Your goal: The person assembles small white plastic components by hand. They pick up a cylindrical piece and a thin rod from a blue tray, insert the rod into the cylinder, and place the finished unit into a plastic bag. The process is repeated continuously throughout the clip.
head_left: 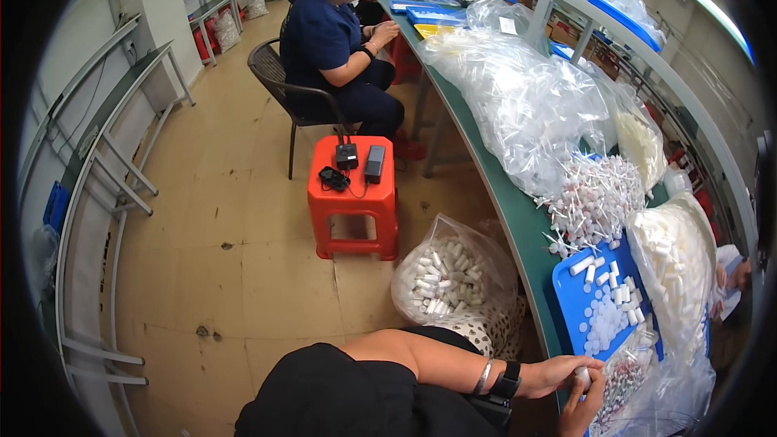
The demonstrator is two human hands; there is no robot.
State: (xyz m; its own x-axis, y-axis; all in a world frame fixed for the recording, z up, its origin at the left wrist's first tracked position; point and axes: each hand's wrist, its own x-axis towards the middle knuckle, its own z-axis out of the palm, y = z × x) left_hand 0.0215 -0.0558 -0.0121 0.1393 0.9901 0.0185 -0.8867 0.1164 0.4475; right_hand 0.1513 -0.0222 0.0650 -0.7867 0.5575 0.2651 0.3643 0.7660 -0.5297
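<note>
At the front edge of the green table, my left hand (pixel 557 374) and my right hand (pixel 584 406) meet around a small white plastic piece (pixel 582 375) with a rounded end. Fingers of both hands are closed on it and hide most of its shape. Just beyond them lies a blue tray (pixel 573 298) holding white cylinders (pixel 623 294) and a pile of translucent white round caps (pixel 605 322). Beside my right hand, a clear bag (pixel 627 376) holds many small thin parts with reddish bits.
Thin white stemmed parts (pixel 595 198) heap behind the tray, near large clear bags (pixel 518 89). A bag of white pieces (pixel 672 267) stands to its right. On the floor are an open bag of white cylinders (pixel 445 275) and a red stool (pixel 352 194). A seated person (pixel 332 48) works farther along.
</note>
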